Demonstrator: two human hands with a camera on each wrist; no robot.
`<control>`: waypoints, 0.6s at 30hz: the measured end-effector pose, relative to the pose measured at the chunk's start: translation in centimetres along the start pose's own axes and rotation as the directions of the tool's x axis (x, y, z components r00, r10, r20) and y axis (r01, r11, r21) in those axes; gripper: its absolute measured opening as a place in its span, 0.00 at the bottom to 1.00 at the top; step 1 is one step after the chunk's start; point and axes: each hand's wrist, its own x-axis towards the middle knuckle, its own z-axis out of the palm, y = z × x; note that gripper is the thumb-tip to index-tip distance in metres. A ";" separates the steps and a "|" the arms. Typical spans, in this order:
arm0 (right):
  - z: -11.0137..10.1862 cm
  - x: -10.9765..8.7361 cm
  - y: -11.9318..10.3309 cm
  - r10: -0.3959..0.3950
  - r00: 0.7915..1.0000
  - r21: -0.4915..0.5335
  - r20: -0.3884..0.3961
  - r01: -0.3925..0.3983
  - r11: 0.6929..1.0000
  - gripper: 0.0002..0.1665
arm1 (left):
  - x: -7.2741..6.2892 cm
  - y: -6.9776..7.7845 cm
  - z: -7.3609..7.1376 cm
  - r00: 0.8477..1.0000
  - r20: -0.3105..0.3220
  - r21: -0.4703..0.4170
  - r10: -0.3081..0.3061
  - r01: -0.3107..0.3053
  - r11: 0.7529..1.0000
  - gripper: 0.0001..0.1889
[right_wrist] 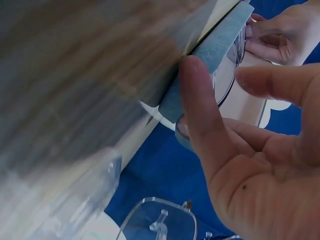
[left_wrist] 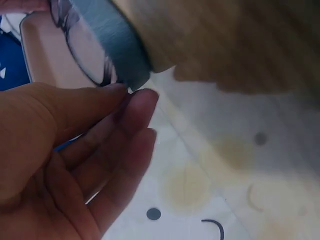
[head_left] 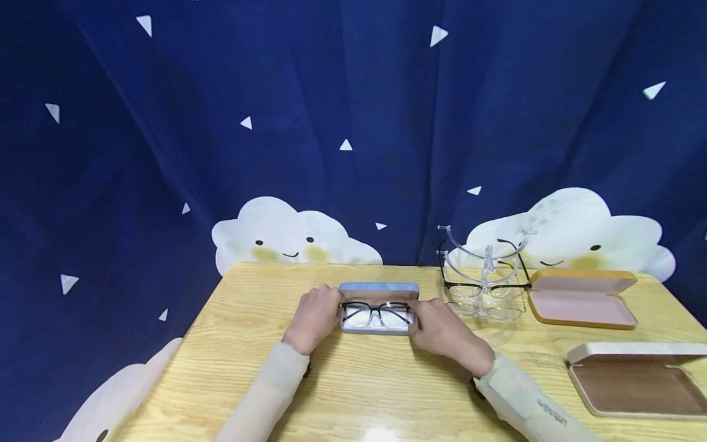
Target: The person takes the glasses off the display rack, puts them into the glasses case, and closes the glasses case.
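A small blue eyeglass case (head_left: 378,286) stands with its lid up on the wooden table, in the middle of the head view. Black-framed eyeglasses (head_left: 375,305) lie in it over a whitish lining, their folded arms showing through the lenses. My left hand (head_left: 317,316) grips the left end of the case, thumb and fingertips meeting at its corner in the left wrist view. At the right end, my right hand (head_left: 442,331) holds the case, with one finger along the front wall (right_wrist: 172,107) and another above the eyeglasses; part of its grip is hidden.
To the right, a clear display stand (head_left: 488,264) carries several eyeglasses, one pair black-rimmed (head_left: 464,285). Beside it lies an orange case (head_left: 582,325) with its lid up. A white case with a brown lining (head_left: 635,387) lies nearer. A blue cloud-patterned curtain (head_left: 331,184) hangs behind the table (head_left: 353,380).
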 end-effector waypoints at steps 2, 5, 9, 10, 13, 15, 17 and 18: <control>0.1 0.1 -0.1 -0.020 1.000 0.007 0.004 0.020 1.000 0.16 | -0.1 -0.2 -0.2 1.000 0.007 0.009 -0.022 0.022 1.000 0.13; 0.0 0.1 -0.2 -0.034 0.999 0.018 0.008 0.033 0.999 0.14 | -0.2 -0.4 -0.4 0.999 0.013 0.011 -0.030 0.030 0.999 0.11; -0.3 0.1 -0.2 -0.029 0.999 0.027 0.017 0.028 0.999 0.11 | -0.2 -0.2 -0.4 1.000 -0.004 0.022 -0.011 0.011 1.000 0.11; -0.4 0.1 -0.2 -0.026 1.000 0.026 0.016 0.025 0.999 0.13 | -0.2 -0.2 -0.4 1.000 -0.014 0.026 -0.005 0.006 1.000 0.11; -0.7 0.2 -0.2 -0.012 1.000 0.028 0.022 0.011 1.000 0.18 | 0.0 -0.1 -0.4 0.999 -0.036 0.026 0.002 -0.001 1.000 0.13; -0.7 0.1 -0.3 -0.002 1.000 0.025 0.027 0.001 1.000 0.19 | 0.0 0.0 -0.3 0.999 -0.033 0.019 0.000 0.001 1.000 0.14; -0.6 0.0 -0.2 0.001 1.000 0.021 0.029 -0.002 1.000 0.17 | -0.1 -0.1 -0.2 1.000 -0.018 0.008 -0.005 0.005 1.000 0.14; -0.6 -0.1 -0.2 0.001 1.000 0.023 0.029 -0.001 1.000 0.16 | -0.2 -0.1 -0.2 1.000 -0.007 0.001 -0.009 0.009 1.000 0.14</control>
